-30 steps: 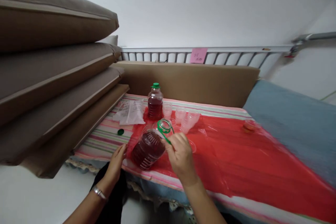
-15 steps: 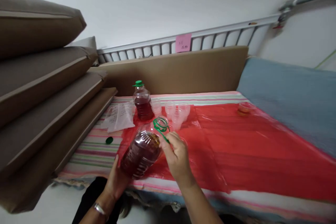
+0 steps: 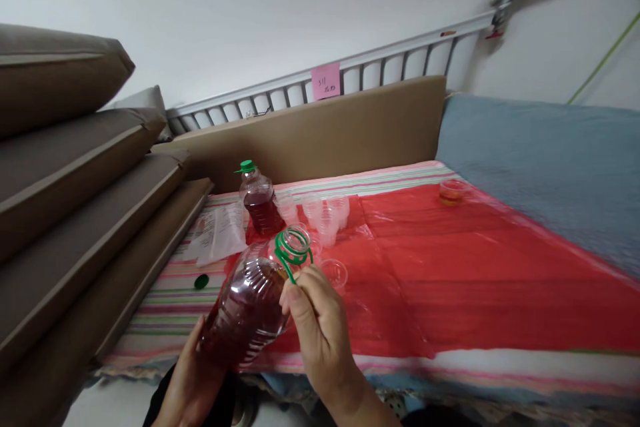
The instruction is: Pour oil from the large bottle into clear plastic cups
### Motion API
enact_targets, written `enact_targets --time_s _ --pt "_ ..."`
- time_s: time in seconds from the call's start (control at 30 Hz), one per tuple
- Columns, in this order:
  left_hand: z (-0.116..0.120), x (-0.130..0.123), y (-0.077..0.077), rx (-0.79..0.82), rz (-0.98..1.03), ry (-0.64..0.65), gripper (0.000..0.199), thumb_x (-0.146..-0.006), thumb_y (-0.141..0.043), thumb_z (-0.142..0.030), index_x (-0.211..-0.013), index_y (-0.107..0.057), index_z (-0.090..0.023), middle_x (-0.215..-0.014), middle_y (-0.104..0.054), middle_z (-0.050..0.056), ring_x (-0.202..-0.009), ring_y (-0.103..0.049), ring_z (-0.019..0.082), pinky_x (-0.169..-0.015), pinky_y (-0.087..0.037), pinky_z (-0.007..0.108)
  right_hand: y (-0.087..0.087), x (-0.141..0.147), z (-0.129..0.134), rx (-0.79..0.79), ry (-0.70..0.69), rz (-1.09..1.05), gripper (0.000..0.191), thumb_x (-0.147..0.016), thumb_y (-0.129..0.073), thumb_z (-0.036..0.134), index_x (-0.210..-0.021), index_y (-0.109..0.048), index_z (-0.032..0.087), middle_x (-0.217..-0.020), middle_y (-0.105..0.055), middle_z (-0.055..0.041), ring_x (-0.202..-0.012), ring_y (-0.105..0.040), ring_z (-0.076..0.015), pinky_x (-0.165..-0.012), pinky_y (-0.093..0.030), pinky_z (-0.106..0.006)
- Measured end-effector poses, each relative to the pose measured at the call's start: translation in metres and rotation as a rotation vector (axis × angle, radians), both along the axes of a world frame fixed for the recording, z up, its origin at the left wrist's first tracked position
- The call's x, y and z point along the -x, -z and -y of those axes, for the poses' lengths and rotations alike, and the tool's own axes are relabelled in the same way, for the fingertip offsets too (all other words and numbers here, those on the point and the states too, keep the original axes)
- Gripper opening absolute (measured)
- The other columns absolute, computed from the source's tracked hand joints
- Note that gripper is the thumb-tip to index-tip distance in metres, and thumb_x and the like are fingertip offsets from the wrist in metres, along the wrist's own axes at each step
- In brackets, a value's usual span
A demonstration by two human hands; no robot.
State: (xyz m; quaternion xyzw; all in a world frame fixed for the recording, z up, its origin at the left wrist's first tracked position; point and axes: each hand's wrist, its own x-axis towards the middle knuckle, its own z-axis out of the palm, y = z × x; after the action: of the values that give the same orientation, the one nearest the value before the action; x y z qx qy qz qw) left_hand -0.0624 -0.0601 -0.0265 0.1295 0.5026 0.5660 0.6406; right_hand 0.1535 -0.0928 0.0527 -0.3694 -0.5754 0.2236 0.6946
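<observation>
- Your left hand (image 3: 193, 380) cups the base of the uncapped bottle (image 3: 250, 303) of dark red liquid, tilted above the bed's (image 3: 500, 280) near edge.
- Your right hand (image 3: 315, 327) pinches its green handle (image 3: 290, 250).
- An empty clear cup (image 3: 334, 273) stands just beyond the bottle's mouth.
- A capped bottle (image 3: 257, 203) stands farther back.

Pink sticky note (image 3: 326, 81) on the white rail (image 3: 380, 63): handwritten "311" legible on top line; second line below it too blurred to read

Bare forearms, left hand (image 3: 193, 380), right hand (image 3: 320, 330), no sleeves
</observation>
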Motion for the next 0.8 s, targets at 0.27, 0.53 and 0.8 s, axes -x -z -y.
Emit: enact_targets --time_s 0.27,0.53,0.8 --pt "0.011 0.022 -0.045 0.037 -0.209 -0.028 0.046 -0.083 -0.054 -0.014 -0.129 -0.059 -0.013 -0.085 -0.077 0.009 -0.071 -0.073 0.024 -0.071 -0.059 0.038 0.009 0.002 0.016 0.017 -0.113 -0.04 0.031 -0.1 -0.037 0.029 -0.074 -0.052 0.021 -0.074 -0.053 -0.0008 -0.078 -0.052 -0.0153 -0.075 -0.04 -0.03" --pt "0.006 0.049 -0.041 0.127 -0.234 0.064 0.051 -0.08 -0.061 -0.018 -0.13 -0.059 -0.015 -0.092 -0.077 0.01 -0.075 -0.073 0.027 -0.066 -0.059 0.036 0.047 0.005 0.009 0.146 -0.059 -0.035 0.033 -0.099 -0.037 0.031 -0.07 -0.05 0.021 -0.072 -0.053 -0.0014 -0.074 -0.052 -0.0158 -0.07 -0.039 -0.029" --pt "0.009 0.034 -0.046 0.136 -0.223 0.011 0.046 -0.088 -0.053 -0.021 -0.133 -0.055 -0.013 -0.089 -0.077 0.009 -0.072 -0.073 0.024 -0.064 -0.06 0.032 0.063 0.003 -0.006 0.205 -0.043 -0.113 0.038 -0.098 -0.038 0.037 -0.064 -0.048 0.022 -0.067 -0.052 -0.0015 -0.07 -0.052 -0.0166 -0.069 -0.039 -0.03"
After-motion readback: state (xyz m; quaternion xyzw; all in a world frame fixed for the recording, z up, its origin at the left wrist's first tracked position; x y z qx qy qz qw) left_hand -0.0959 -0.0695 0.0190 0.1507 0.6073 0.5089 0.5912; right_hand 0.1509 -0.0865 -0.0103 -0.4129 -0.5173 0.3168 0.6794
